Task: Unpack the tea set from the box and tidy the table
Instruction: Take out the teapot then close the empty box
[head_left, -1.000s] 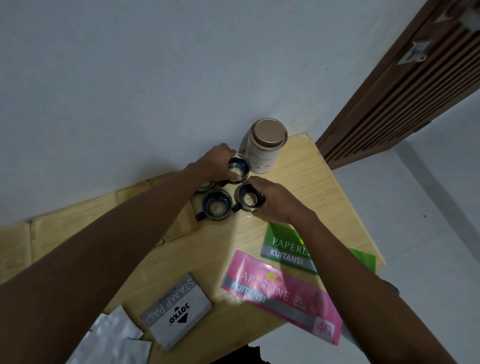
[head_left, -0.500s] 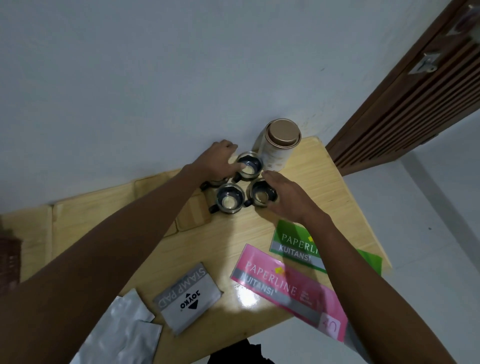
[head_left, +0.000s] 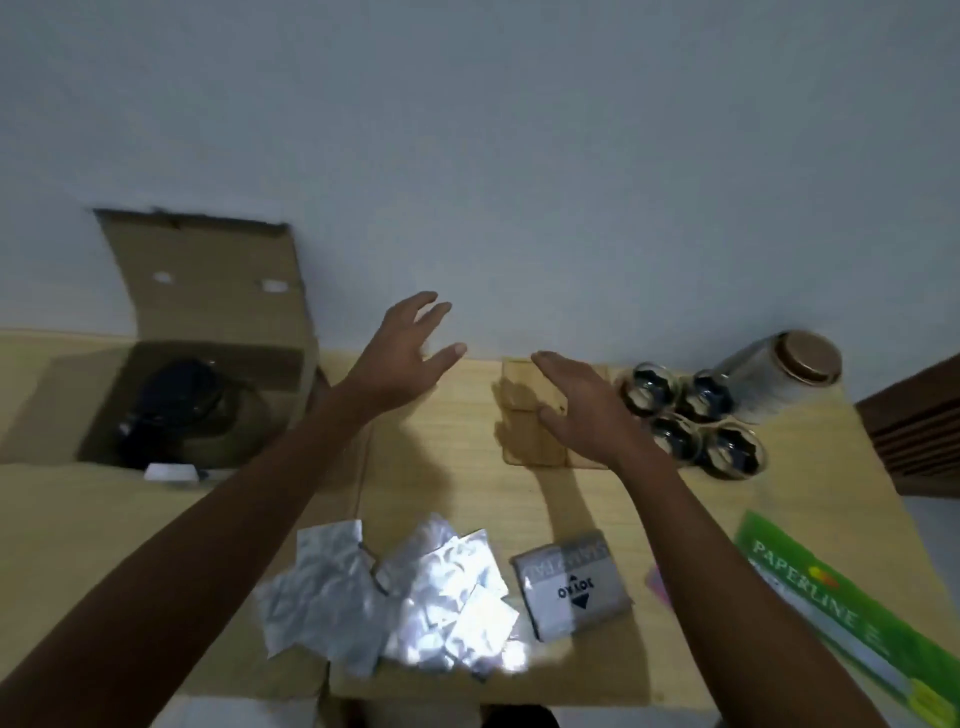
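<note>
Both my hands are empty with fingers spread: my left hand (head_left: 402, 353) hangs over the table (head_left: 447, 483), my right hand (head_left: 584, 415) over the wooden coasters (head_left: 524, 415). Four glass cups (head_left: 691, 415) cluster beside the tin canister (head_left: 779, 374) at right; the open cardboard box (head_left: 208, 332) at left holds a dark teapot (head_left: 171, 405).

A light wooden table (head_left: 447, 483) against a pale wall. On it: an open cardboard box (head_left: 208, 332) at left, four small cups (head_left: 691, 421) clustered beside a metal tin (head_left: 779, 374) at right, wooden coasters (head_left: 530, 421), silver foil packets (head_left: 395, 592), a stamp pad box (head_left: 571, 590), a green receipt book (head_left: 841, 603).
</note>
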